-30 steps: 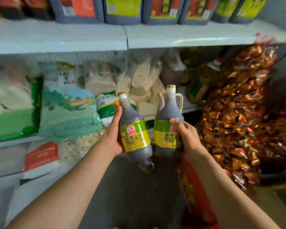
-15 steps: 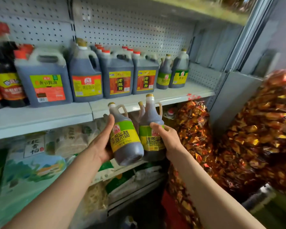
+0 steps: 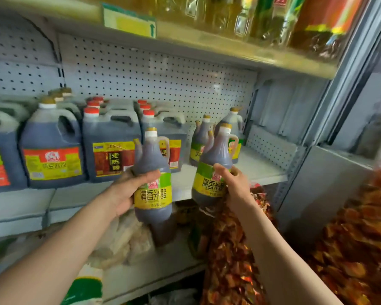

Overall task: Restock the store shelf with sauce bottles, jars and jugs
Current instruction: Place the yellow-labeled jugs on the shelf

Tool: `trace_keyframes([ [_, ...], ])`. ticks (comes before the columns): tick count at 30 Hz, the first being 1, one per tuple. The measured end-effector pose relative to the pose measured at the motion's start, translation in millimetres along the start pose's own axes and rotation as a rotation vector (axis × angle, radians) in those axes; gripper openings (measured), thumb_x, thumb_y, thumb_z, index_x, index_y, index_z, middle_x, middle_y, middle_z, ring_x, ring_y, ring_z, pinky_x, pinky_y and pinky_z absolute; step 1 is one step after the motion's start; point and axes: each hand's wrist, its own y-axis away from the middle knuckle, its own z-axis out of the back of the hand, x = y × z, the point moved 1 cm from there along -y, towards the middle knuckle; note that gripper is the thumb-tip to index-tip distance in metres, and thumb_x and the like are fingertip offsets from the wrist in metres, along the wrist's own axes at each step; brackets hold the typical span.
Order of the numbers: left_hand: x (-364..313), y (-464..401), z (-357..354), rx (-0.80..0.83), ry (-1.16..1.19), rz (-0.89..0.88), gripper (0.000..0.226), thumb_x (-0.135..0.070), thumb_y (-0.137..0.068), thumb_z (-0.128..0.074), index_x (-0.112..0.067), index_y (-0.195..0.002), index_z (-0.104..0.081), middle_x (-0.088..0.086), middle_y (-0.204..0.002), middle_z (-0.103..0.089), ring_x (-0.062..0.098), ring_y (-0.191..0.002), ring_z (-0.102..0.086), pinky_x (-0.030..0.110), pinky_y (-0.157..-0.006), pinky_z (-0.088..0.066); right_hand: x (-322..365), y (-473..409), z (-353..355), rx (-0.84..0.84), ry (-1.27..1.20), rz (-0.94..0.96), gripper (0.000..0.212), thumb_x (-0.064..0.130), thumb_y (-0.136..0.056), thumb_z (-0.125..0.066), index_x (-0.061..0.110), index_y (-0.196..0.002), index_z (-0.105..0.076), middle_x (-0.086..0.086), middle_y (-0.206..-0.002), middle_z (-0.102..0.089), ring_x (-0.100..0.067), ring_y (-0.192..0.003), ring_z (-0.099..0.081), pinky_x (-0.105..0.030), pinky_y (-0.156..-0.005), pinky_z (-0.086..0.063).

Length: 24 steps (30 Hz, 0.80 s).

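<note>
My left hand point(image 3: 128, 190) grips a dark vinegar bottle point(image 3: 152, 172) with a green-and-yellow label, held upright in front of the white shelf point(image 3: 257, 170). My right hand point(image 3: 233, 183) grips a second bottle of the same kind point(image 3: 213, 168), tilted slightly right, level with the shelf's front edge. Behind it, two matching bottles point(image 3: 199, 139) stand at the right end of the shelf. Left of them stand several large dark jugs with red caps point(image 3: 110, 148) and a jug with a red-and-yellow label point(image 3: 51, 146).
A pegboard back panel point(image 3: 163, 78) rises behind the jugs. The shelf above point(image 3: 207, 45) carries oil bottles. Bags of orange-wrapped sweets point(image 3: 350, 238) hang at the right. Packaged goods point(image 3: 123, 241) lie on the lower shelf. Bare shelf surface shows right of the small bottles.
Both hands have lifted their bottles from the lower shelf level up to the jug shelf. The bottles have spread apart, and the view has tilted upward.
</note>
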Motion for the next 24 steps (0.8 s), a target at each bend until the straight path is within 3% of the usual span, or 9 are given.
trace_keyframes([
  [2,0.3,-22.6,-8.3,-0.043,-0.050,-0.041,0.091,-0.033,-0.022,-0.097,-0.015,-0.107,-0.068,0.011,-0.102,-0.076,0.021,-0.083,-0.074,0.034,-0.067,-0.061,-8.4,-32.5,16.0,0.022,-0.010,0.019,0.031,0.024,-0.079,-0.079,0.008,-0.104,-0.070,-0.012,-0.095,-0.076,-0.029,-0.091,-0.072,-0.041,-0.078,-0.058],
  [7,9.9,-69.0,-11.4,-0.225,-0.085,-0.149,0.108,-0.049,-0.013,-0.098,-0.024,-0.111,-0.061,0.003,-0.101,-0.076,0.024,-0.094,-0.073,0.041,-0.084,-0.055,-34.2,-94.9,33.0,0.104,0.011,0.048,0.056,0.034,-0.068,-0.084,0.013,-0.117,-0.070,-0.016,-0.112,-0.074,-0.038,-0.107,-0.068,-0.059,-0.096,-0.053],
  [12,21.0,-97.7,-13.5,-0.301,-0.154,-0.200,0.113,-0.044,-0.020,-0.097,-0.023,-0.122,-0.055,0.004,-0.109,-0.073,0.020,-0.096,-0.072,0.036,-0.080,-0.055,-53.7,-136.8,31.0,0.155,-0.025,0.042,0.062,0.027,-0.067,-0.086,0.012,-0.123,-0.065,-0.015,-0.117,-0.071,-0.038,-0.110,-0.067,-0.063,-0.100,-0.049],
  [15,33.8,-110.1,-13.6,-0.350,-0.184,-0.221,0.098,-0.036,-0.031,-0.090,-0.027,-0.121,-0.054,0.001,-0.111,-0.072,0.019,-0.098,-0.070,0.036,-0.082,-0.055,-67.4,-151.5,32.3,0.215,-0.052,0.046,0.068,0.027,-0.066,-0.088,0.014,-0.128,-0.062,-0.014,-0.122,-0.069,-0.037,-0.114,-0.065,-0.062,-0.103,-0.047],
  [20,49.8,-124.1,-7.5,-0.329,-0.201,-0.225,0.091,-0.031,-0.037,-0.091,-0.033,-0.121,-0.056,-0.001,-0.115,-0.072,0.022,-0.105,-0.069,0.044,-0.092,-0.054,-81.2,-158.7,36.8,0.327,-0.020,0.060,0.079,0.037,-0.067,-0.090,0.020,-0.136,-0.055,-0.009,-0.129,-0.066,-0.030,-0.120,-0.063,-0.051,-0.101,-0.052],
  [24,57.2,-128.8,-6.8,-0.320,-0.226,-0.246,0.101,-0.032,-0.038,-0.093,-0.034,-0.131,-0.052,-0.004,-0.116,-0.072,0.019,-0.106,-0.069,0.042,-0.093,-0.054,-86.4,-157.7,38.7,0.387,0.049,0.083,0.071,0.025,-0.074,-0.084,0.026,-0.136,-0.050,0.001,-0.124,-0.067,-0.012,-0.109,-0.067,-0.024,-0.080,-0.057],
])
